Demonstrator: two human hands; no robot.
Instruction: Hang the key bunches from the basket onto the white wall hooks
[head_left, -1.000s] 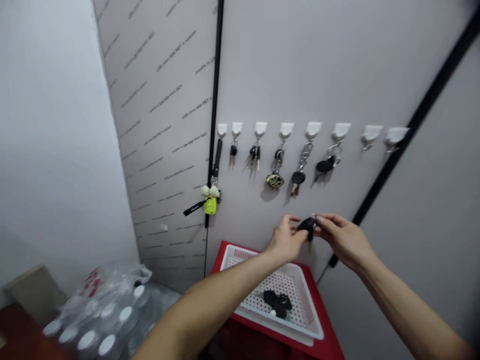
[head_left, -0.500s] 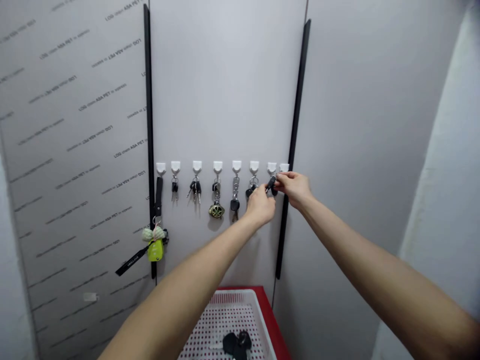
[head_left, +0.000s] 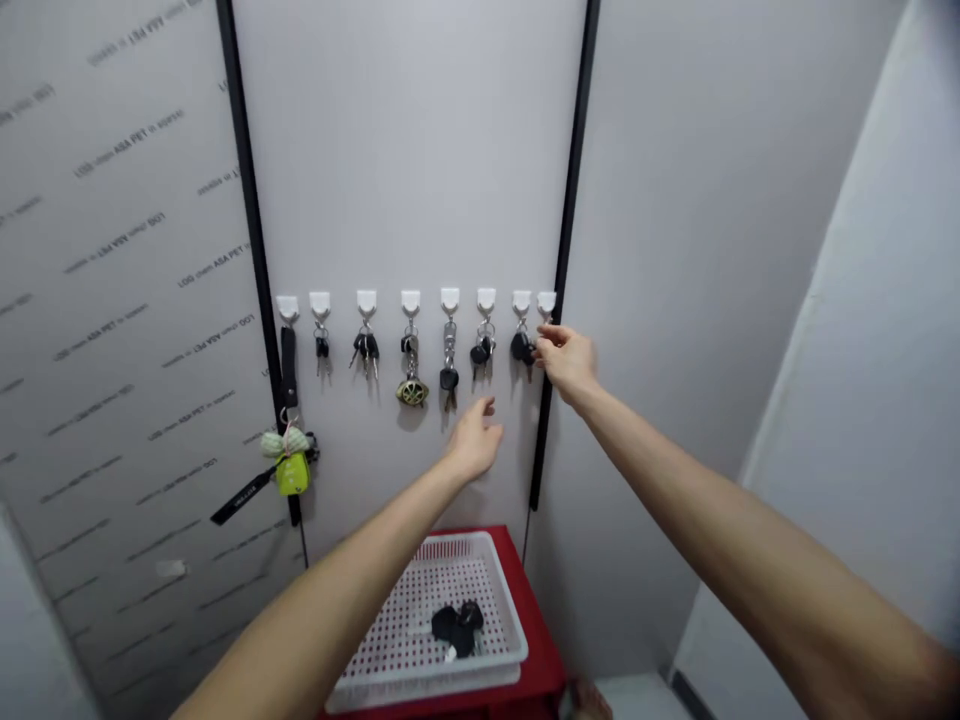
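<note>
A bunch of black-headed keys hangs from the seventh white hook, near the right end of a row. My right hand is at the right edge of this bunch, thumb and fingertips bent around part of it. Lower and to the left, my left hand is in front of the panel with its fingers apart and nothing in it. The nearest bunch to it is the keys on the sixth hook. Beside my right fingertips, the last hook is partly covered at its lower end.
More keys hang leftward, including a bunch with a round brass-coloured charm and a black strap with a yellow-green key case. Below, a white perforated basket with black keys stands on a red surface. Black strips edge the panel.
My left hand has let go of the keys at the seventh hook and moved down and left. My right hand stays beside them. The view has tilted down, showing more of the basket.
</note>
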